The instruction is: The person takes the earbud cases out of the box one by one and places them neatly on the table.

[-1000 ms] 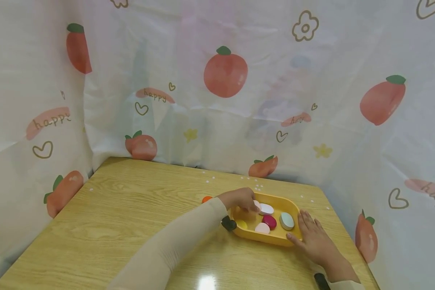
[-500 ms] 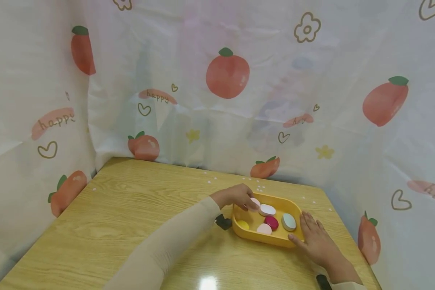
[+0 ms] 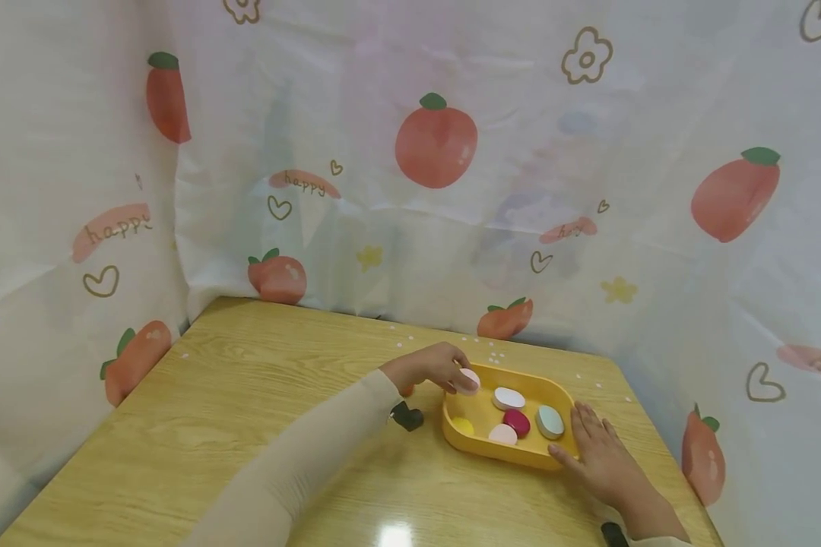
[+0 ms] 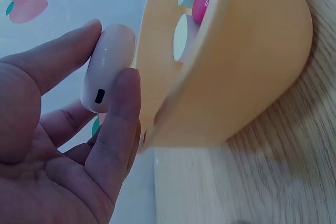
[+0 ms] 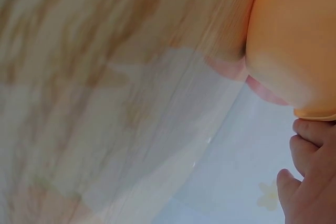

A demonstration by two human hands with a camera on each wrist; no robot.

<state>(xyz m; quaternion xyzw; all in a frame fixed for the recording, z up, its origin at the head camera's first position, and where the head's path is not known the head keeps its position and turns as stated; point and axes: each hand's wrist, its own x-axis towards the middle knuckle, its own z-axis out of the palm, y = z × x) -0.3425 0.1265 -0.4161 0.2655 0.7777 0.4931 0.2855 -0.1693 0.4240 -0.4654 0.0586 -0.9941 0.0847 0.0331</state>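
Note:
My left hand (image 3: 432,366) pinches a pale pink, rounded, pebble-like piece (image 4: 107,59) between thumb and fingers. A small black slot marks one end of it. It is held at the left end of a yellow tray (image 3: 506,452), above the rim. Inside the tray lie a white oval piece (image 3: 509,399), a magenta one (image 3: 516,423), a mint one (image 3: 550,422), a second pale pink one (image 3: 502,434) and a yellow one (image 3: 462,427), partly hidden by the wall. With fingers extended, my right hand (image 3: 605,462) rests against the tray's right end, thumb at the front corner.
The tray stands on a wood-grain table (image 3: 246,380). Behind the left wrist shows part of an orange object (image 3: 407,390). Small white specks (image 3: 496,355) dot the table's far side. A white fruit-print curtain (image 3: 383,220) hangs around the back and sides.
My left hand has drawn leftward and lifted the pale pink piece away from beside the white oval one, to the tray's left rim. The right hand stays at the tray's right end.

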